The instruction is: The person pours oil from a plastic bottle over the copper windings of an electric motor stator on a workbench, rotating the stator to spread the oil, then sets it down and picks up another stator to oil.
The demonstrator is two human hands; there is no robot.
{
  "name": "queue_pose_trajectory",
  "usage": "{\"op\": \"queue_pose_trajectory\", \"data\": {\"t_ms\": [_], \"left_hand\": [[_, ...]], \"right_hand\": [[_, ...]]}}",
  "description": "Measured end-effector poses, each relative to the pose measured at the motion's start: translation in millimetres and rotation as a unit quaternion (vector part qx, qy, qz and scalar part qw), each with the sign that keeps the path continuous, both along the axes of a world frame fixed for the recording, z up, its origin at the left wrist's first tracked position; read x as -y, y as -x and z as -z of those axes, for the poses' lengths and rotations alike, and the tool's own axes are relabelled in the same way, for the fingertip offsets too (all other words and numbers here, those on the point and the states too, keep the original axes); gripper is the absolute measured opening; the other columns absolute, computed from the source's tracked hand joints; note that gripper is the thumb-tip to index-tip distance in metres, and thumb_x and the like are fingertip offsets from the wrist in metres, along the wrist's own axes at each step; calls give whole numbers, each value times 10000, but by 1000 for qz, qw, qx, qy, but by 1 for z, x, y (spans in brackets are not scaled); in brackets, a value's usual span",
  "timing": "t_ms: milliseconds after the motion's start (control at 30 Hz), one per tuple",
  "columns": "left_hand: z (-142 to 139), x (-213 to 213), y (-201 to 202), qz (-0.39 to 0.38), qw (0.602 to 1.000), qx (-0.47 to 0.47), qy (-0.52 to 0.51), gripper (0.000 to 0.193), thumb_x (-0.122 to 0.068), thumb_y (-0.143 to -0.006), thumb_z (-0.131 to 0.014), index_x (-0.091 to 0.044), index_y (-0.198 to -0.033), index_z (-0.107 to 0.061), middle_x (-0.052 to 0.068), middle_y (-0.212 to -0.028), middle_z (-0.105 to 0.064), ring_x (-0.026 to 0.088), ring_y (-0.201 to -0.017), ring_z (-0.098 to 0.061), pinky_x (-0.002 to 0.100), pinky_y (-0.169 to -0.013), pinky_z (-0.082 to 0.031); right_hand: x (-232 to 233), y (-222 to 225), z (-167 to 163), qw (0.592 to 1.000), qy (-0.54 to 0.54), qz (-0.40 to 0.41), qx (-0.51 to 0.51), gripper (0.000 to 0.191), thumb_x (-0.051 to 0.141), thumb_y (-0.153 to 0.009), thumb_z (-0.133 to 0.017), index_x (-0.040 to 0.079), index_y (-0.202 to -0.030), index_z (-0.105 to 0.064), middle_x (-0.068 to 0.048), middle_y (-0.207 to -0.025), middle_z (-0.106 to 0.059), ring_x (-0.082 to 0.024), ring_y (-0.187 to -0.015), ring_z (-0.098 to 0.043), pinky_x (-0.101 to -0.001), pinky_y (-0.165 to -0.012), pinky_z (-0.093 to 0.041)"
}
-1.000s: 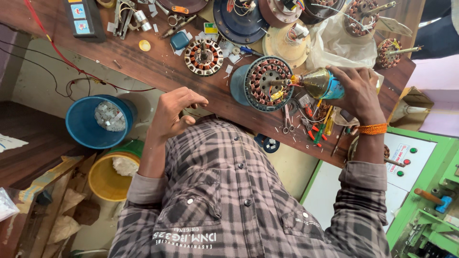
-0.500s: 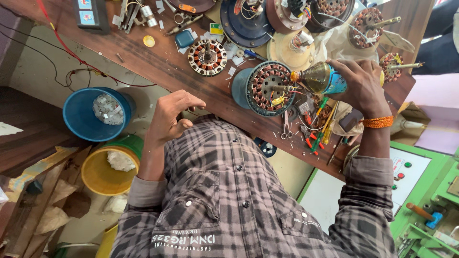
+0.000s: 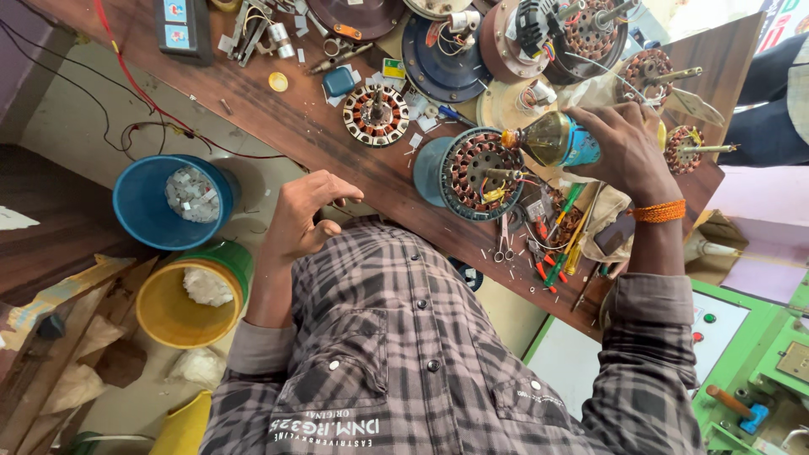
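The oil can (image 3: 556,139), a brass-coloured cone with a blue body, lies sideways in the right hand (image 3: 625,147), whose fingers are wrapped closed around the blue end. Its spout tip sits just above the stator (image 3: 480,173), a round blue-cased motor core with copper windings that stands on the wooden workbench (image 3: 337,143). An orange wristband (image 3: 659,211) circles the wrist of that arm. Just below the stator, towards the person's chest, lie small scissors (image 3: 503,246) and a cluster of red and green screwdrivers (image 3: 556,253). On the far side of the stator from the person sits a dark blue fan motor cover (image 3: 442,59), and beside the stator, further along the bench, a smaller wound rotor (image 3: 376,114). The left hand (image 3: 302,217) hovers off the bench edge, well apart from the stator, fingers loosely curled and half open, gripping nothing. Beyond that hand, still further from the stator, a blue bucket (image 3: 135,211) and a yellow bucket (image 3: 164,316) stand on the floor.
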State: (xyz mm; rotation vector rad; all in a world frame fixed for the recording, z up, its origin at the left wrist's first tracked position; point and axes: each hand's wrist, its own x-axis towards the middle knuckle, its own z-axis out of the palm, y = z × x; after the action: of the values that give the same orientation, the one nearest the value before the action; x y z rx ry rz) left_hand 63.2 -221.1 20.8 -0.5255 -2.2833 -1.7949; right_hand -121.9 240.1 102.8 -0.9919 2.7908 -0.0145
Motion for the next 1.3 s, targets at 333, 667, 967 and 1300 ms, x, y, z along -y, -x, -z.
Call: {"op": "queue_pose_trajectory", "data": {"t_ms": [333, 667, 967, 1300], "left_hand": [[-1, 7, -6, -13, 1000, -6, -9, 760, -742, -1023, -398, -41, -1096, -682, 89, -992, -715, 225, -828, -676, 339, -738, -560], [-5, 12, -5, -9, 1000, 2, -16, 784, -754, -1014, -380, -36, -1092, -687, 88, -978, -715, 218, -816, -670, 331, -726, -551], [4, 17, -2, 3, 1000, 15, -20, 803, -727, -1061, -287, -31, -1070, -688, 99, -951, -686, 226, -834, -673, 346, -747, -536], [4, -38, 63, 126, 992, 25, -11, 484, -441, -1021, -469, -38, -1007, -738, 82, -901, -747, 192, -770, -727, 331, -715, -580]], "right_hand": [[27, 11, -10, 997, -59, -37, -24, 987, 401, -601, -914, 280, -1521, -577, -28, -1416, -652, -322, -1295, -554, -593, -1153, -312], [-7, -9, -12, 998, -46, 42, 28, 980, 332, -588, -933, 260, -1497, -573, -82, -1334, -674, -385, -1207, -565, -545, -1037, -387], [-32, -123, 65, 898, 301, 234, 221, 874, 216, -672, -858, 60, -1462, -517, -157, -1254, -685, -296, -1122, -667, -400, -991, -531], [74, -273, 129, 707, 483, 511, 65, 974, 193, -588, -960, 71, -1404, -441, -153, -1303, -643, -275, -1202, -640, -375, -1011, -526]]}}
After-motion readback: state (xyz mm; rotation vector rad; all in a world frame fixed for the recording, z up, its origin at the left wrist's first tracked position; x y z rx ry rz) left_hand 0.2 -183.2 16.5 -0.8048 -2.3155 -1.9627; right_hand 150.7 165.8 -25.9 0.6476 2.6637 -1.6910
